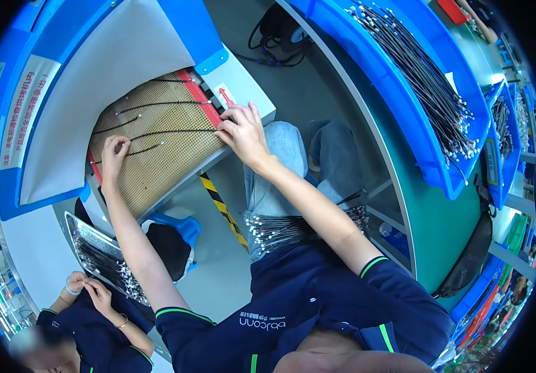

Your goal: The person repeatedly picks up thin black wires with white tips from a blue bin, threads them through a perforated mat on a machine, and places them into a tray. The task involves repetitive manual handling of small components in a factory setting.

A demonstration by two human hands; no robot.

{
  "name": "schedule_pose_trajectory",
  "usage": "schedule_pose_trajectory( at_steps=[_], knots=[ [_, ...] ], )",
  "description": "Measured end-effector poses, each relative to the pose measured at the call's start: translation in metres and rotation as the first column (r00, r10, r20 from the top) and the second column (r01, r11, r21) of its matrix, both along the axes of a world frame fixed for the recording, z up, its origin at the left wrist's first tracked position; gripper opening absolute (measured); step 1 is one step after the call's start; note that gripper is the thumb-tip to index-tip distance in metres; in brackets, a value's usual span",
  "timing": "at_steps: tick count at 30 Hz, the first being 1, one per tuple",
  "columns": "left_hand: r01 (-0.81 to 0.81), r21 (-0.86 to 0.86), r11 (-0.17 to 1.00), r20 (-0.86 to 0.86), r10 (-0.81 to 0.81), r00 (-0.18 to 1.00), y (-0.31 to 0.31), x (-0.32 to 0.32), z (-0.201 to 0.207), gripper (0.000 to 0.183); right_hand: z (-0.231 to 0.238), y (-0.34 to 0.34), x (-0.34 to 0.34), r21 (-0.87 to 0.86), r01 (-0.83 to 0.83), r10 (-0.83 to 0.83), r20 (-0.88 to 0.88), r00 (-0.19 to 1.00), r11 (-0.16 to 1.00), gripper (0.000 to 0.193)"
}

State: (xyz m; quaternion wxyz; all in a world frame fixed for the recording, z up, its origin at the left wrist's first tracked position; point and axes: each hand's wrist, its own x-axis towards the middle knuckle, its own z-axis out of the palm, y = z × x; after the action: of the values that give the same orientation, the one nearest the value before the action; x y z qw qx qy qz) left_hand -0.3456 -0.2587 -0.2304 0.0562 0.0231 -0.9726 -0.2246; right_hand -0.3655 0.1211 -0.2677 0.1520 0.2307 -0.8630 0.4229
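A thin black cable (168,132) stretches across the tan mesh belt (174,163) of a blue and white machine. My left hand (115,154) is closed in a pinch on its left end, low over the belt. Its other end lies in the fingertips of my right hand (243,132), at the belt's red right edge strip (209,113). Several other black cables with small pale ends lie roughly parallel on the belt, partly under the machine's white cover (112,68). A bundle of similar cables (280,230) rests across my lap.
A blue bin of black cables (414,81) stands on the green table (445,230) at right. A co-worker (87,329) sits at lower left beside a metal tray (84,239) of cables. A blue stool (187,229) and a yellow-black floor stripe (223,208) are below the belt.
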Motion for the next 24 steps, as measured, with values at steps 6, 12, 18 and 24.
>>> schedule_pose_trajectory(
  at_steps=[6,12,18,24],
  knots=[
    [0.013,0.023,1.000,0.019,-0.014,1.000,-0.015,-0.007,-0.001,0.018,0.009,0.001,0.001,0.049,-0.005,0.006,-0.006,1.000,0.999,0.021],
    [-0.015,-0.105,0.994,-0.188,-0.005,0.982,0.055,0.013,0.043,0.027,0.020,0.073,0.036,-0.235,-0.255,0.289,0.123,0.949,0.938,0.016],
    [0.109,0.174,0.979,-0.135,-0.086,0.987,0.205,0.087,0.042,0.023,0.002,0.197,0.109,0.086,-0.516,0.377,0.584,0.719,0.852,0.031],
    [0.179,0.447,0.876,0.145,-0.268,0.952,0.311,0.131,0.028,0.015,-0.007,0.223,0.143,-0.043,-0.530,0.363,0.775,0.518,0.847,0.019]
  ],
)
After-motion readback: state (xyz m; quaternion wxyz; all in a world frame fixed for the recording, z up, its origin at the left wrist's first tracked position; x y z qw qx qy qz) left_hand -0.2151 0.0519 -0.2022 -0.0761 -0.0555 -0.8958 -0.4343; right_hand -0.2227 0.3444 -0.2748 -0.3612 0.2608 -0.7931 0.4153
